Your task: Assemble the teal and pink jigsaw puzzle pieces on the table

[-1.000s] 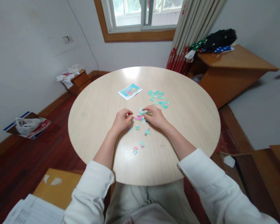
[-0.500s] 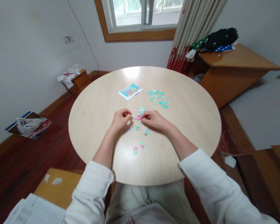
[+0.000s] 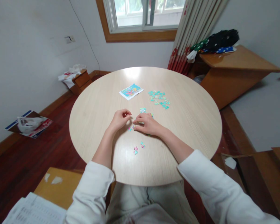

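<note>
My left hand (image 3: 121, 119) rests on the table left of the puzzle pieces, its fingers curled and thumb and forefinger brought together; whatever they may pinch is too small to make out. My right hand (image 3: 148, 123) lies palm down over the middle of the pieces with fingers and thumb apart. Its thumb tip is close to a small pink and teal puzzle piece (image 3: 130, 128). Beyond the right hand shows part of a joined puzzle section (image 3: 143, 110), mostly covered by that hand. Nearer me lie a pink and teal piece (image 3: 135, 150) and another small piece (image 3: 142, 145).
A round pale wooden table (image 3: 93, 105) carries everything. Toward its far side are a picture card (image 3: 131, 91) and a spread of teal puzzle pieces (image 3: 160, 99). A brown wooden desk (image 3: 238, 62) with cloths stands at the right, a curtain (image 3: 189, 31) beside it.
My right hand has shifted left and toward me, from the joined section to the loose pieces, and its pinched fingers have spread. My left hand stays nearly still.
</note>
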Motion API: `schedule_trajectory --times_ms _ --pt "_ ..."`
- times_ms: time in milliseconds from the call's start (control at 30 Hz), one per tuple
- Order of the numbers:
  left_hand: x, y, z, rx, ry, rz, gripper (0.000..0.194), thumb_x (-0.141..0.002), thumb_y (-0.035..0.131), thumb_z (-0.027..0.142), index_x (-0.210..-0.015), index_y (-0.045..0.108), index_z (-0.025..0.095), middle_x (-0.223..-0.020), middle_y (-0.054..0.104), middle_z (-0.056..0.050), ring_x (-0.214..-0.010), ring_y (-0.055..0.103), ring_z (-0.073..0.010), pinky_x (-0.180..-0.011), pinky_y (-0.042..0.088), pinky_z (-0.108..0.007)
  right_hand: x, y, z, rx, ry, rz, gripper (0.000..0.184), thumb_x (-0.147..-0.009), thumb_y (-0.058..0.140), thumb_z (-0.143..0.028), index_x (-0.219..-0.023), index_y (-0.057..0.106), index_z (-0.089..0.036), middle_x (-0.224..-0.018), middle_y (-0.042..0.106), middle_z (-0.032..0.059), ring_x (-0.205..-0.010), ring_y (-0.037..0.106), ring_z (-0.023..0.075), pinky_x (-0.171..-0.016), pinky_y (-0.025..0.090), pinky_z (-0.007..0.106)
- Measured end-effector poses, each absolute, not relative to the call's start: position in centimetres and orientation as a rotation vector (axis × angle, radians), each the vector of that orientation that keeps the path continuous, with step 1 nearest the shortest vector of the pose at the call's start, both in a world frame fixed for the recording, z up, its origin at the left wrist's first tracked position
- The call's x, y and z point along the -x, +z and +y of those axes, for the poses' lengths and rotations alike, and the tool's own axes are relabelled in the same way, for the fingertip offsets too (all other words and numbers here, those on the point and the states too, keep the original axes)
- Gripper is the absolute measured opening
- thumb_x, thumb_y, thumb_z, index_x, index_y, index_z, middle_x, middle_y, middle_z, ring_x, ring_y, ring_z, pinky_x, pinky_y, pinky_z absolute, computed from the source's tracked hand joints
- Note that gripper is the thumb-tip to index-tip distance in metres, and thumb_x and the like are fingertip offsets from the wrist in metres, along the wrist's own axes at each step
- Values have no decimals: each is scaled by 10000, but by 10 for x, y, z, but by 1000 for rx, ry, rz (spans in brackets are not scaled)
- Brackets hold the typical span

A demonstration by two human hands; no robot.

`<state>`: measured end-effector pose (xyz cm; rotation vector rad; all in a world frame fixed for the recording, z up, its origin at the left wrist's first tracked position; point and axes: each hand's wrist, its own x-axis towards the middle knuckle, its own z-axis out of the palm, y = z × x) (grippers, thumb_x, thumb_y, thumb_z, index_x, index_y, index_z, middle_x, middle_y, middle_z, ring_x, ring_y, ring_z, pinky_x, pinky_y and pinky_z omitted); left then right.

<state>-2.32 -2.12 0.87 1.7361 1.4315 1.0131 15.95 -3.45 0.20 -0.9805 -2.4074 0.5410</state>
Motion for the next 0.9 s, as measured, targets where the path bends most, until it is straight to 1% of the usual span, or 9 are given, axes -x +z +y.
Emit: schedule_trajectory --times_ms 200,400,733,800,900 --pt "21 8 -22 -1752 992 1442 100 -662 520 127 -681 613 160 -617 563 13 -568 476 -112 -597 396 -268 -157 5 -38 1032 509 -2462 106 -794 655 -239 -864 706 -178 -940 634 72 -941 521 217 -839 282 365" --pt "18 8 -22 -1769 960 1435 101 -654 512 139 -681 609 151 -620 566 17 -574 478 -107 -600 393 -256 -156 7 -40 1044 525 -2474 115 -810 623 -230 -893 678 -174 -941 611 73 -953 505 220 -854 305 368" --pt "18 5 -22 -1780 949 1419 103 -668 513 150 -690 614 148 -607 564 18 -562 477 -106 -592 395 -252 -157 5 -40 1017 611 -2515 56 -831 597 -195 -875 625 -177 -972 587 77 -992 485 231 -893 317 393" --pt "18 5 -21 -1788 946 1415 107 -670 512 150 -691 617 145 -607 563 18 -564 479 -106 -596 395 -251 -158 6 -40 998 614 -2504 49 -823 605 -181 -868 622 -179 -954 594 71 -983 491 224 -884 320 380" --pt "18 4 -21 -1794 940 1410 112 -665 511 146 -686 620 141 -598 558 17 -564 482 -107 -599 394 -254 -156 7 -40 986 633 -2475 55 -796 631 -149 -846 627 -171 -871 612 49 -908 515 200 -857 326 356"
